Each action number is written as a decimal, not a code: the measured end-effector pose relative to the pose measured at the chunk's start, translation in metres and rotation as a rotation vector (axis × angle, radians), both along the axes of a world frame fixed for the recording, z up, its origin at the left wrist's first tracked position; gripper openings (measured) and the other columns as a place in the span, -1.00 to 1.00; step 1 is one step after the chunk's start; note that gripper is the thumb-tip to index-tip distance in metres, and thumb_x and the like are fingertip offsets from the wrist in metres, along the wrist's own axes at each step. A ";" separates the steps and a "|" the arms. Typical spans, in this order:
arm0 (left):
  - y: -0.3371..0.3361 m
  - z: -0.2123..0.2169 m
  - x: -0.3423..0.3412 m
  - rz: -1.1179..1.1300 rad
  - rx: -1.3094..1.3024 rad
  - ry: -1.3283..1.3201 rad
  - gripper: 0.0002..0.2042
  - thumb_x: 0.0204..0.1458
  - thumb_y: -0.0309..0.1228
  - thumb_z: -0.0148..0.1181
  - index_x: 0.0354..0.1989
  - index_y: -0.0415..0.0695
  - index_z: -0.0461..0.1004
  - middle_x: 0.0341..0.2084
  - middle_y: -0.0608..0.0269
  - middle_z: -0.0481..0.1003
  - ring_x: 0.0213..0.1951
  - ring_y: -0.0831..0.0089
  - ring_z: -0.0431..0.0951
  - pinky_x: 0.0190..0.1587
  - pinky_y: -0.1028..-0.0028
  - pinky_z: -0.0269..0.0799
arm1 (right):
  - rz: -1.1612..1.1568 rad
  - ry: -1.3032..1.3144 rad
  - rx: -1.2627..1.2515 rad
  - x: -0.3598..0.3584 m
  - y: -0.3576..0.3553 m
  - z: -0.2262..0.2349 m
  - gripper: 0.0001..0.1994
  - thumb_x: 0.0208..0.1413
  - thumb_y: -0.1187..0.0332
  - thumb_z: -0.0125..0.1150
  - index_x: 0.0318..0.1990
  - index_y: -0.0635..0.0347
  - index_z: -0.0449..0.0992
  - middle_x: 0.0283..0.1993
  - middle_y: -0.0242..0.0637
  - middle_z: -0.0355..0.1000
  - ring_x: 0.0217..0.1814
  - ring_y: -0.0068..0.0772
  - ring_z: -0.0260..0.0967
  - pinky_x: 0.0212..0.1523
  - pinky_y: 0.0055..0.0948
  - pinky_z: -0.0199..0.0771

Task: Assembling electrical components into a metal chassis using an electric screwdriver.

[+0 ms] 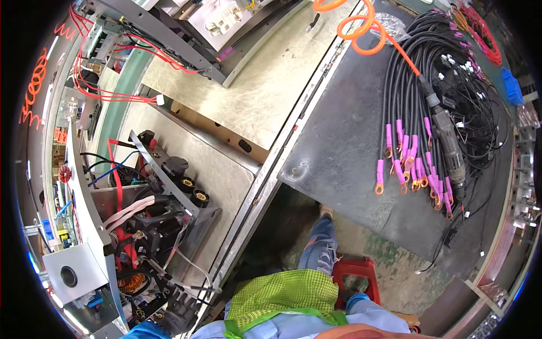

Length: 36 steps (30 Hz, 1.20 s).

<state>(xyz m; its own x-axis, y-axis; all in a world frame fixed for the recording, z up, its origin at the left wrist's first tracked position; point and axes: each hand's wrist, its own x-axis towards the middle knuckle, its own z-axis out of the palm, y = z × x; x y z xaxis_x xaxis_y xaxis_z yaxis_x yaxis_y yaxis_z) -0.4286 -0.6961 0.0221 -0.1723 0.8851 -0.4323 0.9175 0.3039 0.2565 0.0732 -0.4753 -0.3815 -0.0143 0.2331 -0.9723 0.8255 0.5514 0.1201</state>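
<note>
At the lower edge, a dark grey gloved shape that looks like my left hand (pixel 182 311) is beside the front corner of an open electrical unit, above a bright blue sleeve (pixel 147 331). Its fingers blend into the dark parts, so what it grips, if anything, is unclear. The open unit (pixel 113 248) has a light metal casing, red and black cables, a copper-wound coil (pixel 133 281) and round black connectors (pixel 199 197). A thin grey cable (pixel 195 261) loops near the hand. My right hand does not show.
On the dark bench mat (pixel 339 124) at right lie black cables (pixel 398 85) with purple sleeves and ring terminals, and a power tool (pixel 449 141) on an orange coiled hose (pixel 361 34). Another metal unit (pixel 197 42) stands at the back. A red stool (pixel 361 274) stands below.
</note>
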 end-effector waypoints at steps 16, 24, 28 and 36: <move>0.044 -0.005 -0.063 0.193 0.197 0.138 -0.37 -0.17 -0.15 0.27 0.17 0.00 0.32 0.15 0.07 0.32 0.25 -0.01 0.20 0.25 -0.05 0.03 | -0.308 0.597 0.158 -0.300 0.170 0.063 -0.58 0.20 0.18 -0.06 0.16 0.12 0.36 0.19 -0.16 0.34 0.21 -0.25 0.29 0.20 -0.28 0.28; 0.014 -0.039 0.002 0.478 0.356 0.267 -0.39 -0.20 -0.18 0.29 0.13 0.01 0.36 0.11 0.09 0.35 0.23 0.01 0.21 0.25 -0.01 0.07 | -0.258 0.961 0.144 -0.255 0.249 0.075 -0.59 0.19 0.22 0.02 0.14 0.20 0.36 0.14 -0.13 0.36 0.17 -0.26 0.31 0.17 -0.33 0.29; 0.015 -0.030 0.032 0.731 0.441 0.273 -0.35 -0.27 -0.12 0.34 0.11 0.01 0.38 0.06 0.05 0.39 0.16 0.05 0.32 0.26 0.13 0.14 | -0.220 1.161 0.082 -0.295 0.260 0.102 -0.59 0.18 0.23 0.05 0.13 0.25 0.37 0.12 -0.11 0.38 0.15 -0.26 0.32 0.16 -0.35 0.30; 0.003 -0.048 0.046 0.801 0.437 0.502 -0.24 -0.24 0.05 0.33 0.16 -0.07 0.31 0.14 0.02 0.31 0.18 0.01 0.28 0.23 0.12 0.17 | -0.343 1.603 0.029 -0.338 0.201 0.195 -0.62 0.19 0.30 0.09 0.09 0.33 0.38 0.08 -0.13 0.41 0.10 -0.27 0.35 0.12 -0.37 0.32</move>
<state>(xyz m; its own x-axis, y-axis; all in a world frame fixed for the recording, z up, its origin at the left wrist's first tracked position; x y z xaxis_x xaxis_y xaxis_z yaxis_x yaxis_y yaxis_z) -0.3824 -0.6930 -0.0261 -0.8499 0.4943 0.1826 0.5198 0.8435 0.1356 -0.2651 -0.2738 -0.1865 -0.8906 0.4546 -0.0117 0.1856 0.3400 -0.9219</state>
